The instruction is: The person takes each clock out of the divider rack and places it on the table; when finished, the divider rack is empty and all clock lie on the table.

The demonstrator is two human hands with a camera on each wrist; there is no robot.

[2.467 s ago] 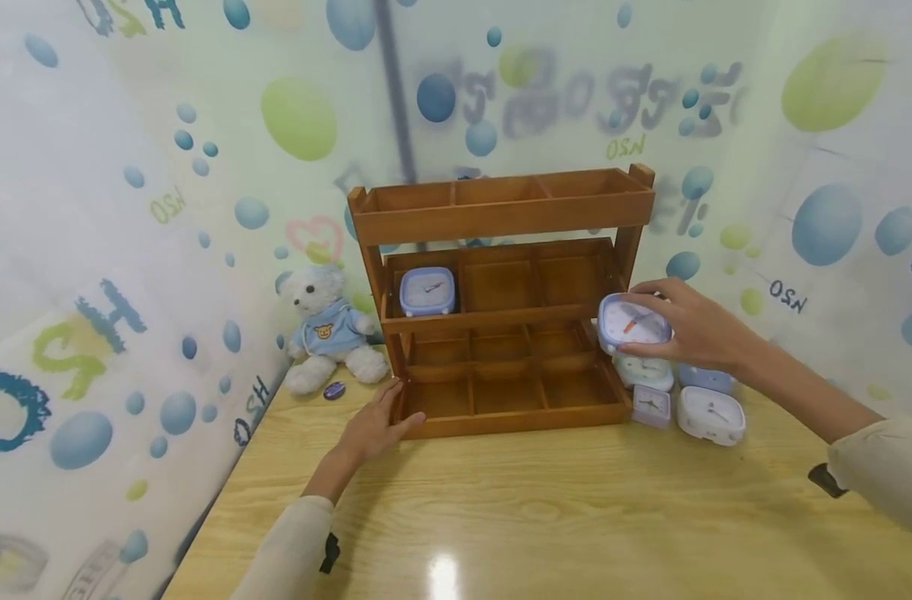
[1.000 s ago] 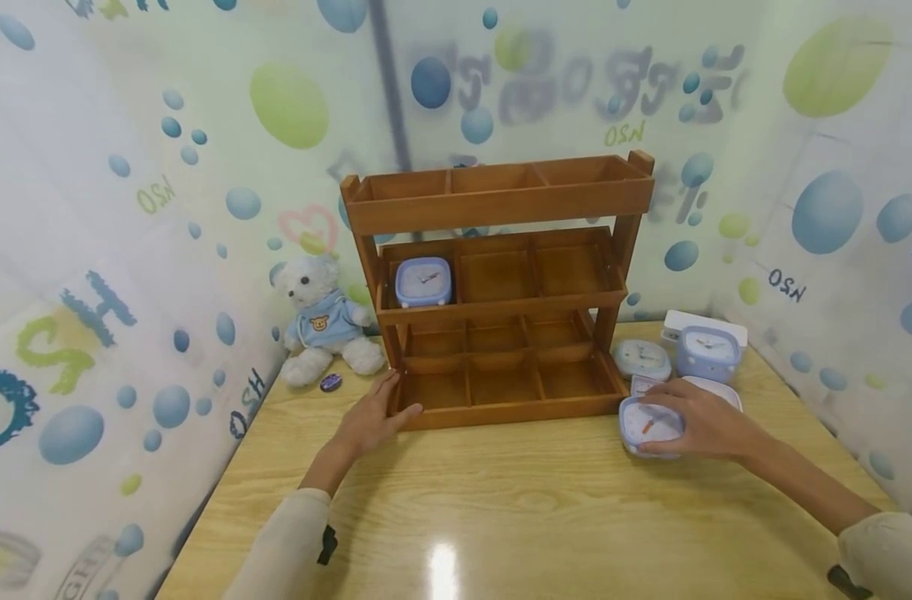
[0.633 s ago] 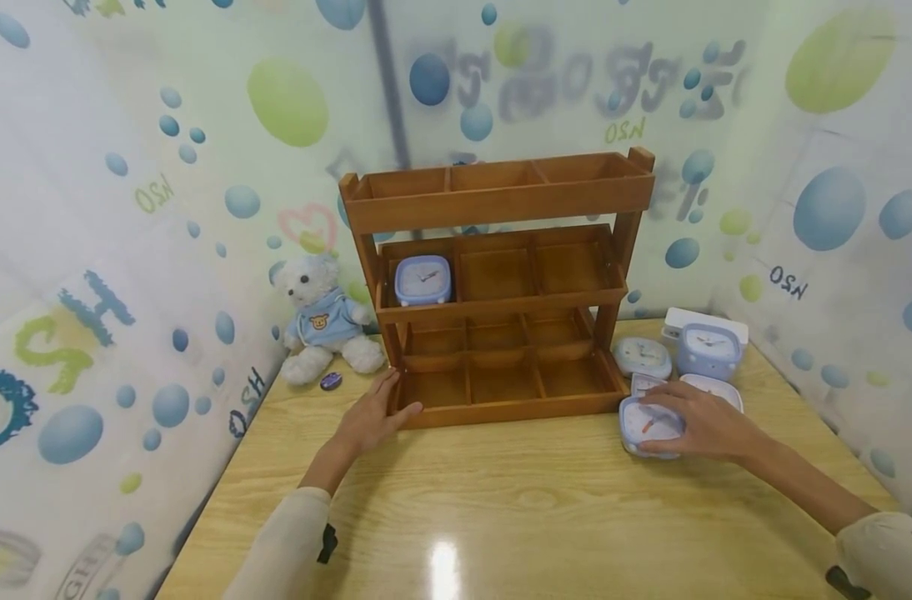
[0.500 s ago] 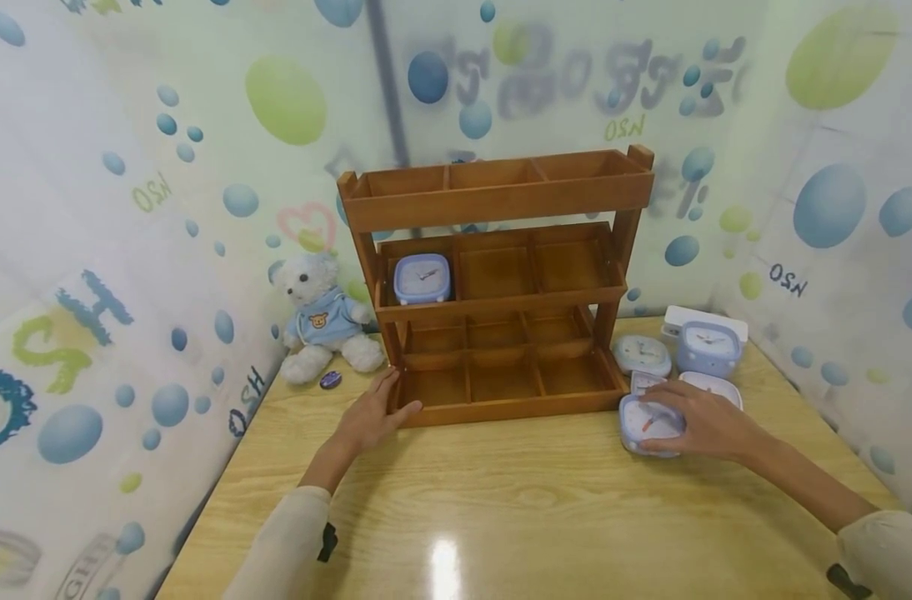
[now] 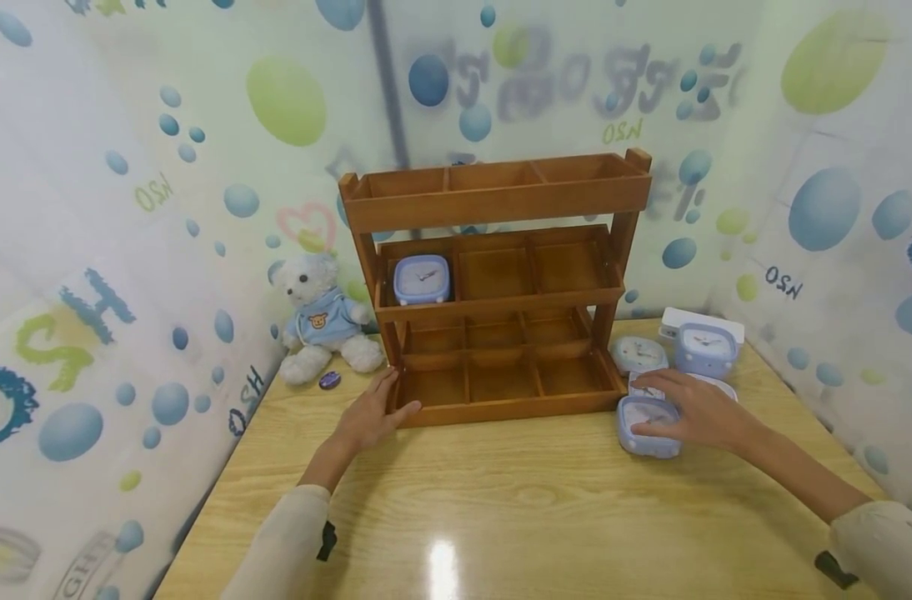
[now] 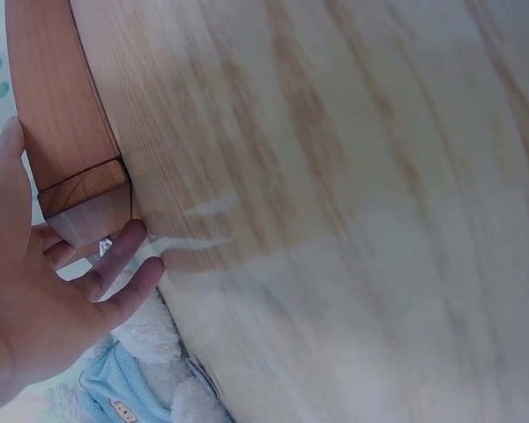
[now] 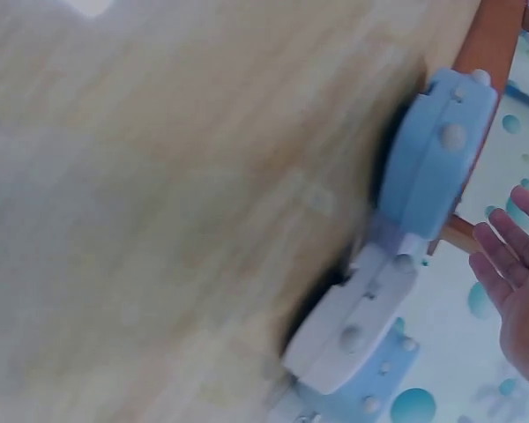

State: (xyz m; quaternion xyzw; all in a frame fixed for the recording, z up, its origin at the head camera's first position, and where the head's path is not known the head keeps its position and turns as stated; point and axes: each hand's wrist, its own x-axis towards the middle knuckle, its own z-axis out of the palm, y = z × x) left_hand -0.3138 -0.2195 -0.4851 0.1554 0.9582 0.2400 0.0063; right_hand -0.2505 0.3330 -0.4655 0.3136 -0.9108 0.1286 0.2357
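My left hand [image 5: 369,414] rests at the lower left corner of a brown wooden tiered shelf [image 5: 501,414], thumb along its front board and loosely extended fingers against its side. In the left wrist view the fingertips [image 6: 150,269] lie at the end of the wood, near the tabletop. My right hand [image 5: 699,408] hovers over a blue alarm clock [image 5: 651,443] that stands on the table at the shelf's right front corner. The right wrist view shows that hand's fingers [image 7: 502,256] apart from the clocks. Another blue clock [image 5: 422,280] sits in the middle tier's left compartment.
Several more clocks stand right of the shelf: a pale green one [image 5: 639,354], a blue one [image 5: 705,350] and a white one [image 5: 720,385] partly hidden by my hand. A white box [image 5: 677,318] lies behind them. A white teddy bear [image 5: 323,321] sits left, beside a small purple oval [image 5: 330,380].
My right hand carried the blue clock from beside the shelf down to the table front, then let go of it and rose slightly. My left hand has stayed at the shelf corner.
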